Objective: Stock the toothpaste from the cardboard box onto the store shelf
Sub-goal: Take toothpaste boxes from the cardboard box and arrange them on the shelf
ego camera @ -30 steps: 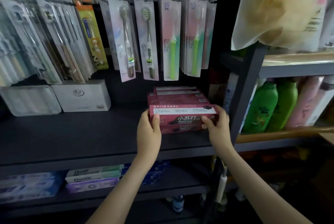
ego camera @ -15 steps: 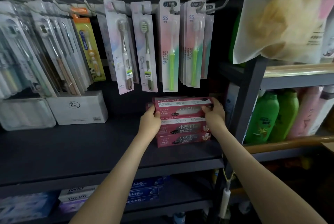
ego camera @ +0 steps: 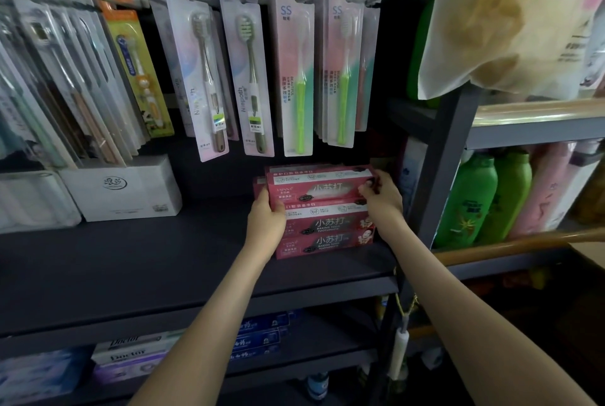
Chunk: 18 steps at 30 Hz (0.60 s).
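Both forearms reach in from the near edge, and here's the change: the red toothpaste box point(ego camera: 319, 187), which a second ago was held low in front of the stack point(ego camera: 327, 237), has gone up and now sits on top as the third layer, at the right end of the dark shelf point(ego camera: 131, 271). The left hand point(ego camera: 265, 219) still grips its left end, thumb on the front face and fingers tucked out of sight behind. The right hand point(ego camera: 383, 199) pinches the right end with curled fingers. The box looks level and roughly flush with the two below, so I'd call it nearly stocked, needing just a squaring nudge and a release. Farther back, the toothbrush packs point(ego camera: 294, 61) hang just above, so headroom is tightening.
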### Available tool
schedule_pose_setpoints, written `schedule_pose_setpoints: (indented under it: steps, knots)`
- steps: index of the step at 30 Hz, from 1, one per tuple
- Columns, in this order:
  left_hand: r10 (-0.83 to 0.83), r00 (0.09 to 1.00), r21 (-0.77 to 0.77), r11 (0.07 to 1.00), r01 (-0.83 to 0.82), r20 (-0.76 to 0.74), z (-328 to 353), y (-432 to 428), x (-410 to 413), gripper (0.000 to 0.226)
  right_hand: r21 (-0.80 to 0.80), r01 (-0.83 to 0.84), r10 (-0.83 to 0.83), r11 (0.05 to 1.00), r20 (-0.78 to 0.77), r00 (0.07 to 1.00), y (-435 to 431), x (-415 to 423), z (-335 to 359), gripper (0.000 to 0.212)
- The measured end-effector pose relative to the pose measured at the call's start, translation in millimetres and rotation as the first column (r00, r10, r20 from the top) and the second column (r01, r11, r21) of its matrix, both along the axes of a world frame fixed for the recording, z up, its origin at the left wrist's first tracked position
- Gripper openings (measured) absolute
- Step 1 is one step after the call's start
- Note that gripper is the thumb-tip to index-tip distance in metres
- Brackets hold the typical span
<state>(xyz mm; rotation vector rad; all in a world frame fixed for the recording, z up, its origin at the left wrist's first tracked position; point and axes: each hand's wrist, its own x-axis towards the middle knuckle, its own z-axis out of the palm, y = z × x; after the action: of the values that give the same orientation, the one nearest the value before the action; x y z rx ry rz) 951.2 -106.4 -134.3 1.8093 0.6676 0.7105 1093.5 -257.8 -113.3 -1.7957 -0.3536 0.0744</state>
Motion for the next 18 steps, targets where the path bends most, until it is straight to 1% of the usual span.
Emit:
schedule_pose_setpoints:
  steps: [4, 6, 9, 13, 15, 17, 18]
  knots:
    - [-0.003, 1.0, 0.026, 1.0, 0.003, -0.027, -3, 0, 3, 0.043, -0.051, -0.058, 0.058, 0.997, 0.001, 0.998, 2, 0, -2, 0.043]
    - [-0.01, 1.0, 0.021, 1.0, 0.011, -0.023, -3, 0, 3, 0.043, -0.062, -0.067, 0.066, 0.996, -0.01, 0.998, 2, 0, -5, 0.042]
    - [-0.018, 0.999, -0.005, 1.0, 0.018, -0.031, -3, -1, 1, 0.043, -0.041, -0.053, 0.053, 0.998, -0.01, 0.999, 3, 1, -5, 0.04]
    - [-0.033, 0.999, -0.054, 0.998, 0.031, -0.039, -5, -3, -1, 0.046, -0.04, -0.041, 0.04, 0.998, -0.017, 0.999, 3, 5, -6, 0.043]
    - [-0.039, 0.999, -0.065, 0.997, 0.037, -0.034, -7, -4, -2, 0.046, -0.037, -0.051, 0.049, 0.998, -0.033, 0.998, 2, 4, -7, 0.039]
    - [-0.03, 0.999, -0.088, 0.996, 0.026, -0.043, -12, -5, -3, 0.053, -0.023, -0.033, 0.032, 0.999, -0.055, 0.998, 2, 2, -8, 0.033]
    - [-0.02, 0.999, -0.102, 0.995, 0.015, -0.049, -12, -7, -4, 0.056, -0.02, -0.017, 0.015, 1.0, -0.07, 0.997, 2, 0, -8, 0.036]
